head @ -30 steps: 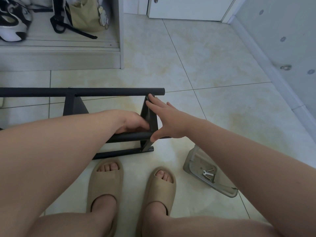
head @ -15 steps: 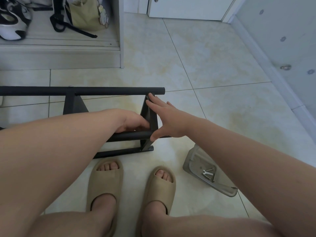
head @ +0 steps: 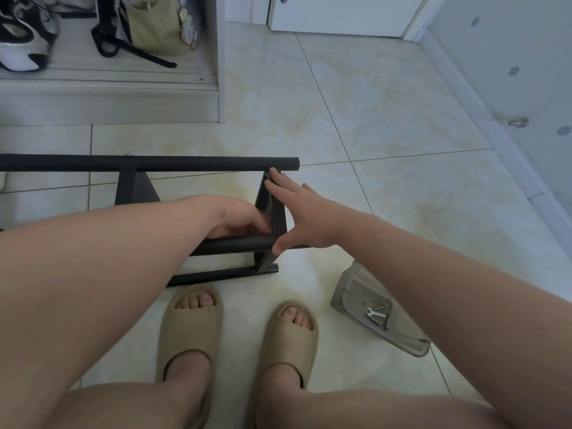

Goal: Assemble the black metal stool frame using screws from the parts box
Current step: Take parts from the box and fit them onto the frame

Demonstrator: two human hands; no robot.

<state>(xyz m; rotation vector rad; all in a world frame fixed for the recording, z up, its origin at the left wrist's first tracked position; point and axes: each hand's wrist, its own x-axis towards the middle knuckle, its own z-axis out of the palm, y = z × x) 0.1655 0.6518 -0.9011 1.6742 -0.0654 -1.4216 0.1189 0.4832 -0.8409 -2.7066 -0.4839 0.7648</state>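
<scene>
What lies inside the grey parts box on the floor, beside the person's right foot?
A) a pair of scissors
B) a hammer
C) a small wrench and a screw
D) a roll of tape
C: inside the parts box a small flat wrench lies next to a screw, close to the wall nearer the person.

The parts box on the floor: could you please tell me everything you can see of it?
The parts box is a shallow grey tray, plastic by its look, with a raised rim. It lies on the tiled floor right of the right slipper, skewed to the tile lines. Inside lie a small silver spanner and at least one screw. The right forearm hides its right side. The left hand and right hand are at the stool frame, away from it.
</scene>
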